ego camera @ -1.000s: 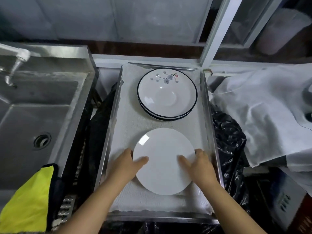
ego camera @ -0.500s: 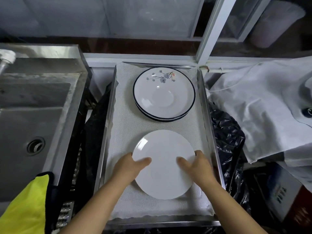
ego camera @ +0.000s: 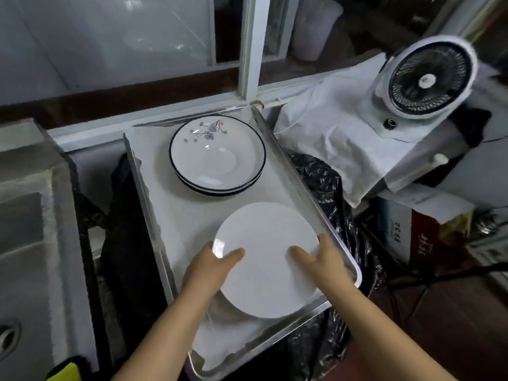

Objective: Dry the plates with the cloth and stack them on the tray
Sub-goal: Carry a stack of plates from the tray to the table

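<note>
1. Head view: your left hand (ego camera: 210, 266) grips the near-left rim of the plain white plate (ego camera: 265, 259), thumb on top, fingers hidden under it.
2. Your right hand (ego camera: 325, 264) pinches the plate's right rim the same way, thumb lying on its face.
3. You hold the plate over the near end of the metal tray (ego camera: 345, 253); whether it touches the white cloth (ego camera: 176, 213) lining the tray is unclear.
4. A stack of dark-rimmed floral plates (ego camera: 217, 155) sits at the tray's far end, apart from your plate.
5. To your left is a steel sink (ego camera: 30, 243); to your right a small white fan (ego camera: 424, 78) stands on a draped white sheet (ego camera: 343, 138).
</note>
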